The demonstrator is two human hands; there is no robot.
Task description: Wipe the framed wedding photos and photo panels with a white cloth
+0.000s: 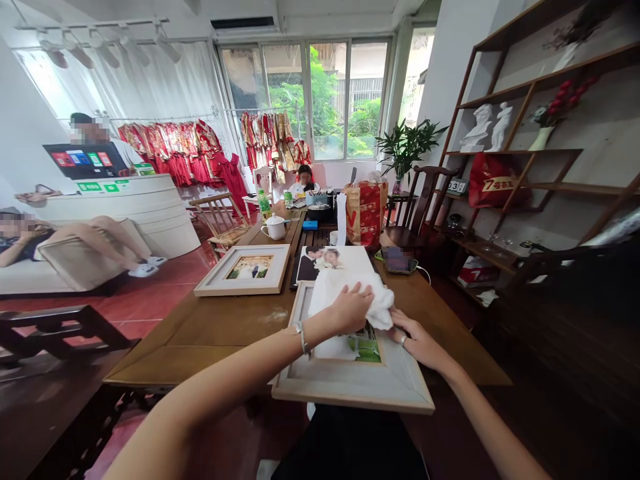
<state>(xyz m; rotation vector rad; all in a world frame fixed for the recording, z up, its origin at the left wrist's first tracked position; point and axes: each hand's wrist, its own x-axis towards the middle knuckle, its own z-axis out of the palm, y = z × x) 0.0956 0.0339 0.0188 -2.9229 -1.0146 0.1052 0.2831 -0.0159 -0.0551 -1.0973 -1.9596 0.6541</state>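
My left hand (353,308), with a bracelet at the wrist, presses a bunched white cloth (383,303) onto the face of a pale picture frame (345,387). The cloth hides much of the picture, though a green patch shows below it. My right hand (419,341), wearing a ring, grips the right side of this frame; its fingertips reach the cloth's edge. The frame's near edge juts past the table toward me. Just behind it lies a print (325,259) of two people in wedding clothes. A second framed picture (245,270) lies flat to the left.
On the brown wooden table (210,327) are a lidded white teapot (275,227), a green-labelled bottle (263,205), a red-and-brown paper bag (367,212) and a phone (400,260) with a cable. Chairs flank the table. Wooden shelves (530,153) stand at right. Other people are farther back and left.
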